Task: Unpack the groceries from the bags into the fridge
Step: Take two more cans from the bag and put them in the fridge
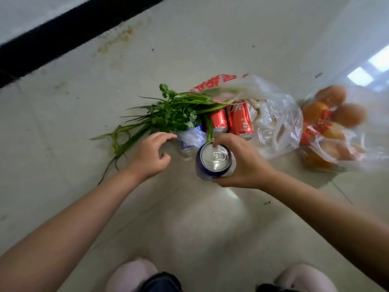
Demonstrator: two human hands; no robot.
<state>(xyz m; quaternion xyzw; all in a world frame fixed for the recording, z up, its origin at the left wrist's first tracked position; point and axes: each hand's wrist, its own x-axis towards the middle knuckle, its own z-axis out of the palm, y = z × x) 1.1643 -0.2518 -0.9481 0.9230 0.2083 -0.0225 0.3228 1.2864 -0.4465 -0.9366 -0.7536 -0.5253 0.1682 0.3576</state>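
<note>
While the right hand (246, 163) curls around a blue can (214, 162) lifted off the tiled floor (210, 49), the left hand (150, 153) hovers with fingers loosely spread, holding nothing, just beside a second blue can (189, 142) lying at the mouth of a clear plastic bag (277, 121). Two red cans (231, 120) and green herbs (170, 112) spill from that bag — a second bag of oranges (334, 127) lies just beside it.

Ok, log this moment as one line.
right hand: grips blue can | left hand: empty, near bag | red cans: in bag
</note>
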